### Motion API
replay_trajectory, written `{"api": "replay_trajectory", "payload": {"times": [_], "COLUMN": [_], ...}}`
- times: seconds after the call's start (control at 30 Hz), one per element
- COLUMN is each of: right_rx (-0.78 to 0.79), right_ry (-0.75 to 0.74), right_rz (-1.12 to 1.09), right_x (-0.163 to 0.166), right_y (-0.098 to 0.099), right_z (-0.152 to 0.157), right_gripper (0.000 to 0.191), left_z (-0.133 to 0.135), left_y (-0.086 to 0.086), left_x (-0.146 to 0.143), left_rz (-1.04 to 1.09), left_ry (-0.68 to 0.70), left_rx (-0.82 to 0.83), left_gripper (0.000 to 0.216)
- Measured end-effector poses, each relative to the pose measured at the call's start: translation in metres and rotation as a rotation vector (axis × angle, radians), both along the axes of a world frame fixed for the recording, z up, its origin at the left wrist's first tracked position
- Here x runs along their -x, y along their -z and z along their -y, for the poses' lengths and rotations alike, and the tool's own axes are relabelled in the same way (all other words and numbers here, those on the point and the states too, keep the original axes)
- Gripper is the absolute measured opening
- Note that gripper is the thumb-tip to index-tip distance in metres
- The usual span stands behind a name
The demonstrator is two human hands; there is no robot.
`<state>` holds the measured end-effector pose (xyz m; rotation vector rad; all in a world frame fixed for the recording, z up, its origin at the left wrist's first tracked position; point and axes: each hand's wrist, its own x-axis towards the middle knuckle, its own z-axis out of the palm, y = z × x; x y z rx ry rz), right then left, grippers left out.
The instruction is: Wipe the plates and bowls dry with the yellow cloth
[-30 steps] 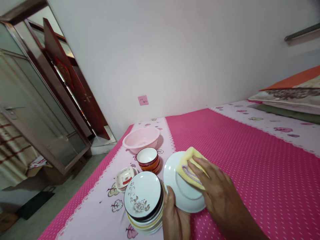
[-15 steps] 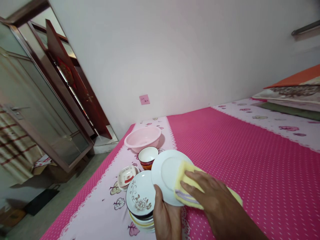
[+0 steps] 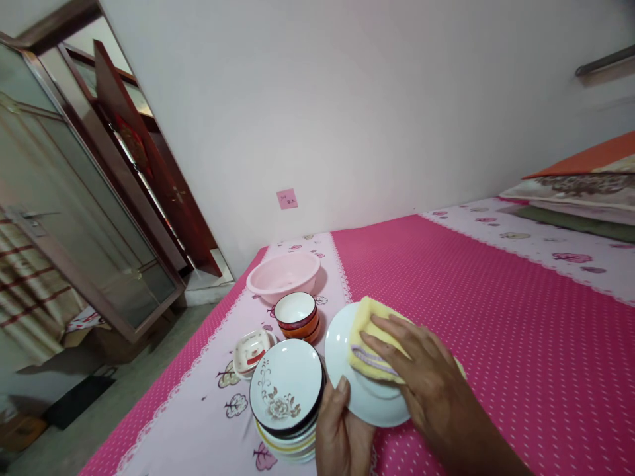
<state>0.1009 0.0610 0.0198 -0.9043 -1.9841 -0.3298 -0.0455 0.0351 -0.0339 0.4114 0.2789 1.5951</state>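
My left hand (image 3: 342,430) grips the lower left edge of a white plate (image 3: 338,342), thumb on the near side. The plate is tilted, its ringed underside toward me. Over its right part my right hand (image 3: 421,370) presses a folded yellow cloth (image 3: 366,322) with a purple stripe, its fingers spread on the fabric. Just left of my left hand stands a stack of plates (image 3: 285,380), the top one dark-rimmed with a brown flower print. Behind it are stacked orange-red bowls (image 3: 296,316) with white insides and small square dishes (image 3: 251,350).
A pink basin (image 3: 282,276) sits farther back near the wall. All of it rests on a bed with a pink dotted sheet (image 3: 446,284). Folded bedding (image 3: 585,188) lies at the far right. The bed's left edge drops to the floor, near a glazed door (image 3: 89,198).
The white plate has moved right and a little down, away from the bowls and the plate stack. My left hand has shifted right with it. The cloth still lies against the plate.
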Motion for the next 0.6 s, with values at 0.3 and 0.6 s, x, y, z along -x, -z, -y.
{"api": "replay_trajectory", "payload": {"times": [0.3, 0.6], "right_rx": [0.229, 0.029], "right_ry": [-0.043, -0.136], "right_rz": [-0.080, -0.175], "right_x": [-0.023, -0.016], "right_y": [0.020, -0.016], "right_z": [-0.004, 0.012], "right_gripper": [0.045, 0.050], "left_z": [-0.002, 0.006], "left_y": [-0.006, 0.000], "left_x": [0.004, 0.000], "left_rz": [0.085, -0.195], "left_ry": [-0.082, -0.152], "left_rx": [0.053, 0.082], "left_gripper": [0.051, 0.068]}}
